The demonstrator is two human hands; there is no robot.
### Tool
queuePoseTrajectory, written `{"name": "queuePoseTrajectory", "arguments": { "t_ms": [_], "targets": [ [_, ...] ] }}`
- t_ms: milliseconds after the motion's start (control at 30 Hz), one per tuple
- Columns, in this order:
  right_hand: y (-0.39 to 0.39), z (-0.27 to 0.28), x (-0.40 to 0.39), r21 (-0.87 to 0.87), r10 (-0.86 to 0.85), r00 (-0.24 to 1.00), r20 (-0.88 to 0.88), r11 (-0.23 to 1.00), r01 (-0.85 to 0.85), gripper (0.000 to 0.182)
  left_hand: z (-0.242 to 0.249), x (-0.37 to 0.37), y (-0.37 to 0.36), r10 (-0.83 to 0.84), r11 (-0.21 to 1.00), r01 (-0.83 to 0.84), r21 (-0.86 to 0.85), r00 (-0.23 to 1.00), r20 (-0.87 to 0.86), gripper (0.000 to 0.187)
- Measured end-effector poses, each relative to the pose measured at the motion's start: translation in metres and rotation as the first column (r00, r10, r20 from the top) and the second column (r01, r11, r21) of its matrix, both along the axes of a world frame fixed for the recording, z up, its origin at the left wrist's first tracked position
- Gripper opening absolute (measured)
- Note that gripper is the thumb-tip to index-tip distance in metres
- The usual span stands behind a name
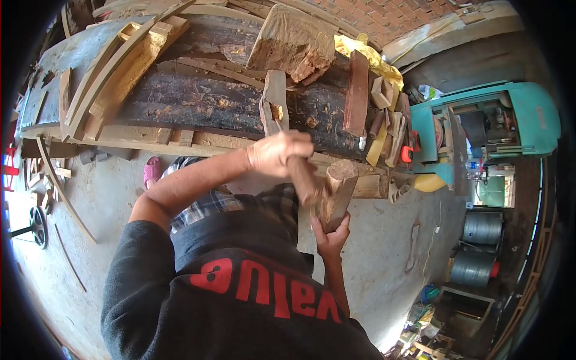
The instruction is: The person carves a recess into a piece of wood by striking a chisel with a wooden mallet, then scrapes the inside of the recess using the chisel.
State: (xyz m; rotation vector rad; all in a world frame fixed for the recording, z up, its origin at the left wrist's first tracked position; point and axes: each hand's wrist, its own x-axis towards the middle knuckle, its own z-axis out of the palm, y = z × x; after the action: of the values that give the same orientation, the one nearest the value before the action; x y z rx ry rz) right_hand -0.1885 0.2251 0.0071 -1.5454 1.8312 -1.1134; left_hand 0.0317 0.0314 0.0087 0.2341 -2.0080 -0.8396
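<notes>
My left hand [281, 154] is closed round a brown wooden piece [304, 180], which is smeared by motion. Its lower end overlaps the side of a short log [341, 186]. That log stands nearly upright with a round cut end on top and a pale, chipped patch on its side. Low down on it, my right hand [331, 240] grips with thumb and fingers spread round the wood. Just beyond my left hand a notched grey-brown wood strip [275, 96] lies over a large dark log [198, 99].
Curved wood strips [111, 78] lie across the dark log at left, and a rough slab [291, 39] lies at the back. A reddish block [356, 90] and a tape measure [408, 154] are at right, beside a green machine [531, 117]. A pink slipper [152, 171] shows below.
</notes>
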Motion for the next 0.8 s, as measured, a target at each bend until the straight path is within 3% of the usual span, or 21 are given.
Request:
{"name": "queuePoseTrajectory", "arguments": {
  "t_ms": [100,267,333,500,733,800],
  "targets": [
    [0.001,-0.002,0.002,-0.021,0.000,0.999,0.044,1.000,0.000,0.053,-0.008,0.002,0.012,-0.035,0.983,0.064,-0.171,0.985,0.167,0.025],
    [0.000,0.003,0.008,-0.041,-0.006,0.995,0.100,0.999,0.010,0.050,0.007,-0.001,0.009,0.035,0.996,-0.024,-0.088,0.991,0.127,0.022],
    [-0.001,0.000,0.006,-0.080,-0.002,0.994,0.108,0.997,0.010,0.050,0.016,0.000,0.007,0.054,0.996,-0.061,0.071,0.993,0.106,0.023],
    [-0.001,0.003,0.005,0.014,-0.082,0.934,0.348,0.997,0.082,0.051,0.007,0.000,0.013,0.004,0.996,0.009,-0.084,0.987,0.158,0.027],
    [-0.001,-0.006,-0.002,-0.042,-0.042,0.948,0.316,0.997,0.058,0.057,-0.002,0.000,0.011,0.005,0.997,0.001,-0.074,0.996,0.090,0.027],
    [0.004,-0.014,-0.009,-0.098,-0.025,0.985,0.173,0.994,0.042,0.058,-0.004,0.000,0.008,-0.003,0.998,0.007,-0.058,0.998,0.063,0.025]
  ]
}}
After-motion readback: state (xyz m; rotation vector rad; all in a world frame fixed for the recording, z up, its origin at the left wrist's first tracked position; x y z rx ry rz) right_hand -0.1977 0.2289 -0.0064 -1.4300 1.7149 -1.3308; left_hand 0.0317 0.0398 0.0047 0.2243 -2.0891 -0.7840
